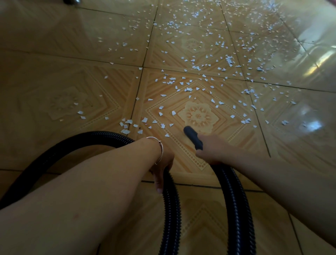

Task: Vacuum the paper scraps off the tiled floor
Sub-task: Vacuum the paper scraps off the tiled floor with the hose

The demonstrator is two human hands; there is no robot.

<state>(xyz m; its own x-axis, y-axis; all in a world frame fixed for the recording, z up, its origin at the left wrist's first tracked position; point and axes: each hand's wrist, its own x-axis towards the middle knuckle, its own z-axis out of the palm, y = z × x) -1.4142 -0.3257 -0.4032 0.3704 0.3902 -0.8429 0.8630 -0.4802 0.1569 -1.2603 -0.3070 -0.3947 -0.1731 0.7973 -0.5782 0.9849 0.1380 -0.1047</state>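
Several small white paper scraps (189, 89) lie scattered over the patterned tan tiled floor (60, 102), thickest toward the upper right. My right hand (211, 150) grips the black vacuum nozzle (192, 136), whose tip sits low over the flower tile, just right of the nearest scraps. A black ribbed hose (171, 209) loops down from the nozzle and back up. My left hand (161, 167), with a thin bangle on the wrist, holds that hose lower down, fingers curled around it.
The hose (78, 141) arcs away behind my left forearm toward the lower left edge. A dark rounded object (71, 1) shows at the top left edge. Bright window glare lies on the tiles at right.
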